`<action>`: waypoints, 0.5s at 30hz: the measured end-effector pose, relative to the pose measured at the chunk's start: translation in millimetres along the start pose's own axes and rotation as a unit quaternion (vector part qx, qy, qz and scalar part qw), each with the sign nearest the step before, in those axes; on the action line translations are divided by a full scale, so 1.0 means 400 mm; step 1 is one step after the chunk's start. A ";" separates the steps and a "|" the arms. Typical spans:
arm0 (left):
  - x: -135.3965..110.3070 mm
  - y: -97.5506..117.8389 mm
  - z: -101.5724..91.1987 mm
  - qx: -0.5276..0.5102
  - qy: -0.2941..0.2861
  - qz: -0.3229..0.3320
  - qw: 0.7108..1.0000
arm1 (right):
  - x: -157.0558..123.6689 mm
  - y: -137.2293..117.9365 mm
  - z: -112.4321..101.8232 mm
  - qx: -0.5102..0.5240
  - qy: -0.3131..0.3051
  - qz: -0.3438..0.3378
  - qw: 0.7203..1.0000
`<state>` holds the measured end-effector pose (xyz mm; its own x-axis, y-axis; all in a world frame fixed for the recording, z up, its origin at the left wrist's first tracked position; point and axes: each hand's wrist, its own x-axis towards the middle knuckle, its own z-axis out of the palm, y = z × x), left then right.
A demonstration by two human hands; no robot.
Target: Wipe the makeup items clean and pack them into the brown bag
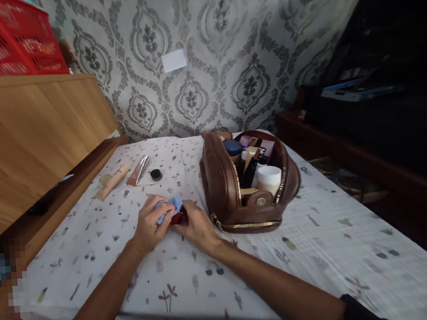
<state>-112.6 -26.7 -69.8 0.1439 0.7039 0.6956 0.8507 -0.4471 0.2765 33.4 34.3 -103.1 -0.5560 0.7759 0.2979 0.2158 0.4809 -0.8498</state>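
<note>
Presently, one cloth-covered bench (106,266) spans the work area. One brown bag (220,199), unzipped, stands near 3 o'clock from the hands. Left hand (149,225) and right hand (199,228) meet at dial centre, each grip closed. Two tubes (138,170) lie at 10 and 11 o'clock. One blue cloth (173,202): clasped by the left grip. One red container (175,218): grasped by the right grip, against the cloth. One round black item (155,175): near 12 o'clock. Labels: too small to read.

Nothing is legible; pale marks (38,45) on the red basket (18,30) are too blurred.
</note>
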 end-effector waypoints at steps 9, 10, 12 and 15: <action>0.008 -0.036 0.005 -0.055 -0.077 -0.197 0.976 | 0.000 0.021 0.014 0.077 -0.015 -0.008 0.997; 0.008 -0.038 0.006 -0.071 -0.085 -0.224 0.968 | 0.001 0.025 0.018 0.092 -0.006 0.005 0.996; 0.009 -0.040 0.006 -0.102 -0.090 -0.262 0.955 | 0.000 0.028 0.021 0.108 0.012 0.014 0.994; 0.008 -0.040 0.005 -0.136 -0.091 -0.291 0.942 | -0.002 0.022 0.018 0.104 0.035 -0.002 0.994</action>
<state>-124.7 -16.3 -73.4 -0.2028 0.9454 0.2551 0.6540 -0.0631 0.7539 30.0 34.9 -113.8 -0.4972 0.8045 0.3250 0.0385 0.3946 -0.9180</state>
